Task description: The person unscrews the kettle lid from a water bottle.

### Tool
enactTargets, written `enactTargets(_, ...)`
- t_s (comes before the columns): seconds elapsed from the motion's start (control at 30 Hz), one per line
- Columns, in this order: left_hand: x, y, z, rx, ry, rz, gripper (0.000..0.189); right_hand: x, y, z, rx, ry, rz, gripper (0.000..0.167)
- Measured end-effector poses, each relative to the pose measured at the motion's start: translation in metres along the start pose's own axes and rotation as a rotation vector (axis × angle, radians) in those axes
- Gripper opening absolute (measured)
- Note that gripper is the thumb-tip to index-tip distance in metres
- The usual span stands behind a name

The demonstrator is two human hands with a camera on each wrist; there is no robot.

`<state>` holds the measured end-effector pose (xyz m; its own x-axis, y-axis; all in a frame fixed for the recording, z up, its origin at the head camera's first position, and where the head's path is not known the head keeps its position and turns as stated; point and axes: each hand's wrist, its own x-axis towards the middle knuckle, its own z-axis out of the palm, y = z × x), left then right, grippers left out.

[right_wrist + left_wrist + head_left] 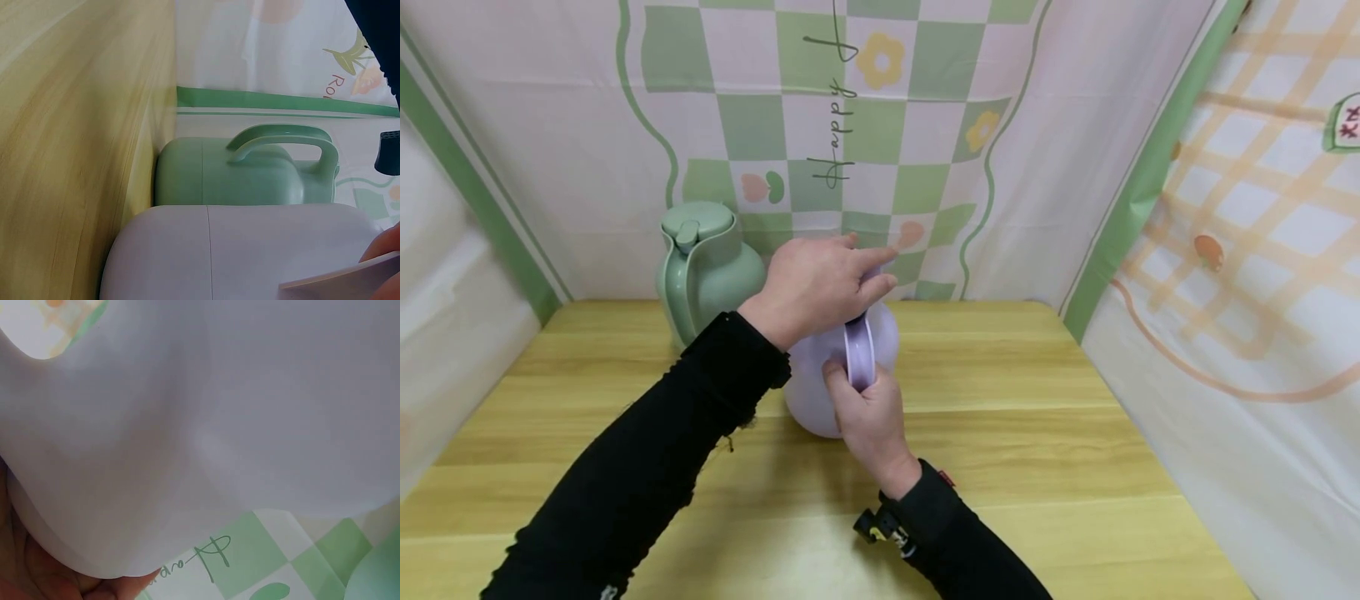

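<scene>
A lavender thermos jug stands upright on the wooden table, its handle turned towards me. My right hand grips the lower part of that handle, thumb on its left side. Over the top of the jug lies my left hand, its thumb and index finger reaching right and covering the lid. In the left wrist view, curled fingers hold the jug's top edge. The lavender body fills the bottom of the right wrist view. Behind it to the left stands a similar green thermos jug.
The wooden table ends at a hanging cloth with green checks and flowers. Another cloth with an orange grid hangs on the right. The green jug is close behind my left forearm.
</scene>
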<state>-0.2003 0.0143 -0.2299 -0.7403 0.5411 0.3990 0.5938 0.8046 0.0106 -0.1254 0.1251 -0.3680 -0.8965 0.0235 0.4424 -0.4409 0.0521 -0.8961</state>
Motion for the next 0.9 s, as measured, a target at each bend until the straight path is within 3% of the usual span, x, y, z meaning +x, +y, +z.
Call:
enactTargets(0.2, -0.001, 0.003, 0.002, 0.031, 0.059, -0.029, 0.046, 0.0, -0.001, 0.001, 0.016, -0.009, -0.011, 0.047)
enactTargets(0.3, 0.0, 0.006, 0.002, 0.053, 0.057, -0.062, 0.047, 0.0, 0.0, 0.0, 0.02, -0.023, -0.029, 0.047)
enactTargets(0.57, 0.004, 0.015, -0.003, 0.111, -0.042, -0.167, 0.053, 0.001, 0.002, -0.001, 0.011, -0.031, -0.08, 0.045)
enactTargets(0.9, 0.007, 0.019, -0.006, 0.163, -0.141, -0.239, 0.061, 0.002, 0.003, 0.0, -0.002, -0.022, -0.098, 0.043)
